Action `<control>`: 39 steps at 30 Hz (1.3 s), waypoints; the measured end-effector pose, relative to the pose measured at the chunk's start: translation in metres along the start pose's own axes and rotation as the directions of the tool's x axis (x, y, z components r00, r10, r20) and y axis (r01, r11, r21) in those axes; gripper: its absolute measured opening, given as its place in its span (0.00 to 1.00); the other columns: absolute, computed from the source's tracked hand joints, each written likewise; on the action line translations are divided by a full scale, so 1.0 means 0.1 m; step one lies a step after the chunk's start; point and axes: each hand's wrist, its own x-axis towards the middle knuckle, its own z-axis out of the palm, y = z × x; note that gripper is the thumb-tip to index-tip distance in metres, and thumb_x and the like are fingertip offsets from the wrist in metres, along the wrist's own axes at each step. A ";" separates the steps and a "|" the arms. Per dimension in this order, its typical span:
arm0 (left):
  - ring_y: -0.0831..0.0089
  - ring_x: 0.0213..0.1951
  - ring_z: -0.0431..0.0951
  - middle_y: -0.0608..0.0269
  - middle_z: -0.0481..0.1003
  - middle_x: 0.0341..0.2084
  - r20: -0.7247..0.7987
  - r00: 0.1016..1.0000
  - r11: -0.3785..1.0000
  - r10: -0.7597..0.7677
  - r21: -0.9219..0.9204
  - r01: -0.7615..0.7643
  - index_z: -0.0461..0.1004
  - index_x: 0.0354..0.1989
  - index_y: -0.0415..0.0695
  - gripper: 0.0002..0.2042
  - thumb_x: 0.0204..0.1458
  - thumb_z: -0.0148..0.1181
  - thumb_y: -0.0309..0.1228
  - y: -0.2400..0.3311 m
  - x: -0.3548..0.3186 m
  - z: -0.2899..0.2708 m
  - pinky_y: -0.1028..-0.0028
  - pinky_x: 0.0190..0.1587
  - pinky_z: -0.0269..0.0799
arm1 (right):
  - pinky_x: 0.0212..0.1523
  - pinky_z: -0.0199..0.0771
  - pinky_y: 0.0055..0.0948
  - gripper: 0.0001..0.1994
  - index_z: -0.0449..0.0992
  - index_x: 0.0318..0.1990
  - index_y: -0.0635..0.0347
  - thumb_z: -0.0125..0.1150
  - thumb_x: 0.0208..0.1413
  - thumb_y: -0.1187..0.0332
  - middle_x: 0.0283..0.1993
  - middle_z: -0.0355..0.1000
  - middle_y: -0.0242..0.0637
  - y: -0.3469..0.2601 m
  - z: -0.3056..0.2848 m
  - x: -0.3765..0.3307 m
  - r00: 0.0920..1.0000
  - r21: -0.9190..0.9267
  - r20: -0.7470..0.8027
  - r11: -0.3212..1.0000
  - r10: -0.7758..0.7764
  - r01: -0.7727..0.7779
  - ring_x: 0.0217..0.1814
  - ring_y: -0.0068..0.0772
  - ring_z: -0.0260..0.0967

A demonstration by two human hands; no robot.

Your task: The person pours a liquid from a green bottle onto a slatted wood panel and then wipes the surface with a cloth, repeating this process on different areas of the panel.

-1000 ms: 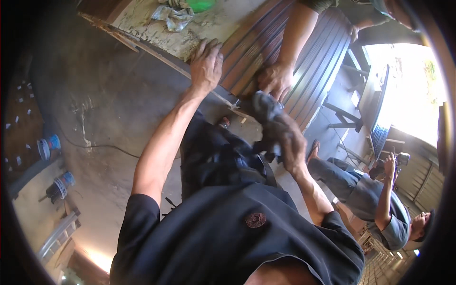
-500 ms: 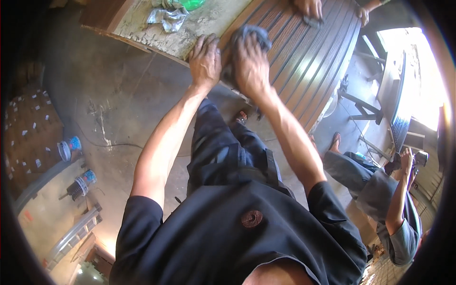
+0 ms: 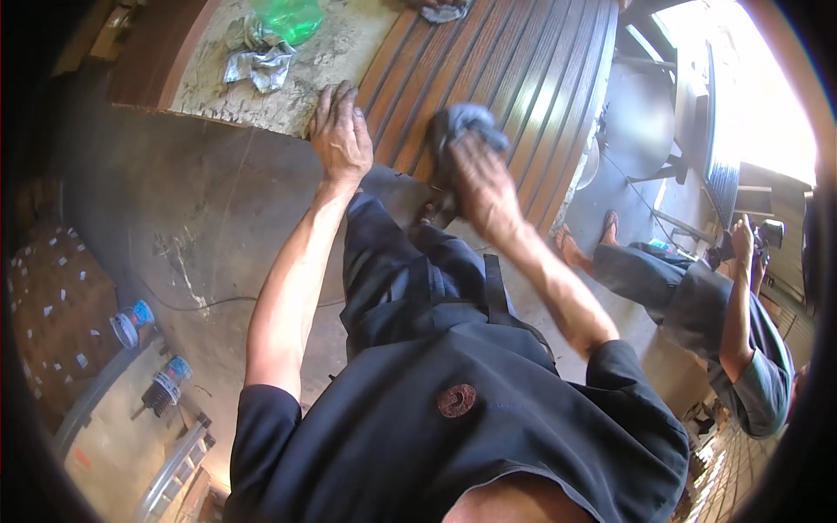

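Note:
A brown wooden panel [image 3: 523, 83] with long dark grooves lies on a worn, paint-spotted worktable [image 3: 200, 96]. My right hand [image 3: 486, 187], smeared by motion, presses a bunched dark grey cloth [image 3: 475, 120] onto the panel near its front edge. The fingers lie over the cloth, and part of it is hidden under them. Beside the panel's left edge, my left hand [image 3: 340, 144] rests flat at the table's front edge, fingers stretched out and darkly stained, holding nothing.
A crumpled grey rag [image 3: 261, 65] and a green see-through plastic item [image 3: 292, 19] lie at the table's left. Another person's hand holds a pale cloth [image 3: 445, 12] at the panel's far side. Another person [image 3: 689, 288] is at the right. A cable [image 3: 218, 302] crosses the floor.
My right hand has moved the cloth rightward across the grooves and nearer the front edge. My left hand stays on the table edge. The view has shifted, and the other person's cloth now appears farther left.

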 end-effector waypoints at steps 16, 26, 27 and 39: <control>0.37 0.70 0.70 0.45 0.77 0.65 0.063 0.997 0.999 0.039 0.023 -0.041 0.76 0.63 0.34 0.20 0.71 0.46 0.33 -0.04 0.01 -0.03 0.47 0.71 0.64 | 0.78 0.63 0.55 0.29 0.70 0.73 0.64 0.62 0.62 0.72 0.77 0.65 0.59 0.38 0.02 -0.06 0.998 -0.089 -0.043 0.995 0.040 -0.044 0.81 0.61 0.61; 0.34 0.69 0.71 0.39 0.77 0.63 0.076 0.996 0.997 0.051 0.056 -0.056 0.75 0.63 0.29 0.22 0.74 0.44 0.33 -0.12 -0.07 -0.06 0.47 0.74 0.62 | 0.77 0.66 0.55 0.29 0.71 0.71 0.66 0.61 0.61 0.71 0.77 0.66 0.61 0.14 0.14 -0.30 0.990 -0.110 -0.080 0.986 0.115 -0.124 0.81 0.59 0.62; 0.34 0.70 0.70 0.40 0.77 0.64 0.077 0.995 0.998 0.057 0.031 -0.059 0.75 0.63 0.30 0.21 0.73 0.44 0.33 -0.08 -0.07 -0.03 0.46 0.73 0.63 | 0.77 0.66 0.56 0.28 0.71 0.71 0.66 0.60 0.62 0.72 0.77 0.65 0.61 -0.09 0.00 -0.52 0.986 -0.098 0.002 0.981 0.169 -0.168 0.81 0.58 0.62; 0.35 0.71 0.68 0.41 0.75 0.66 0.160 0.986 0.997 0.044 0.060 -0.055 0.74 0.65 0.32 0.21 0.73 0.45 0.32 -0.11 -0.06 -0.07 0.46 0.73 0.62 | 0.77 0.67 0.52 0.34 0.67 0.74 0.65 0.66 0.61 0.67 0.77 0.65 0.60 1.66 -0.15 0.43 0.927 -0.174 -0.334 0.956 0.170 -0.238 0.79 0.60 0.65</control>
